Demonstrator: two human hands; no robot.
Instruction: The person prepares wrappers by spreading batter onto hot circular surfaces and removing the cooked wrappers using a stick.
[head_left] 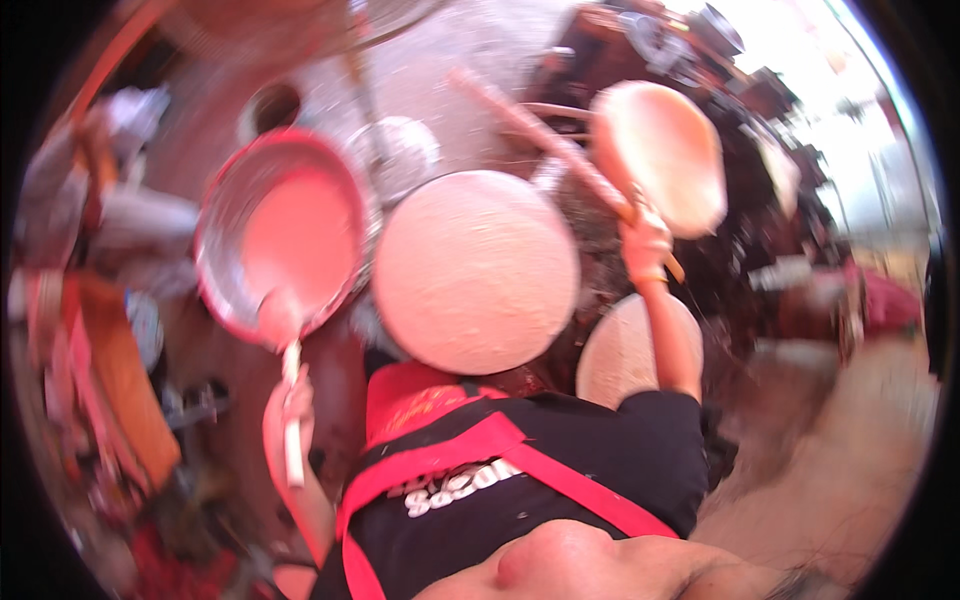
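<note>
My left hand (297, 398) is closed around the pale handle of a ladle (280, 318). The ladle's bowl is at the near edge of a red-rimmed basin (209, 275), over the smooth, pinkish liquid (305, 240) inside. Raised on the right, my right hand (645, 240) grips a long pale stick (540, 135) slanting up and to the left. Just beyond that hand is a pale, round, dome-like piece (660, 155); whether the hand also touches it is unclear. Between my arms lies a wide, round, pale surface (477, 272). Motion blurs the picture.
Another pale round surface (625, 350) lies under my right forearm. Beyond the basin stand a whitish round thing (395, 155) and a small dark-mouthed container (272, 107). Dark clutter fills the far right. An orange-brown board (130, 380) leans at the left.
</note>
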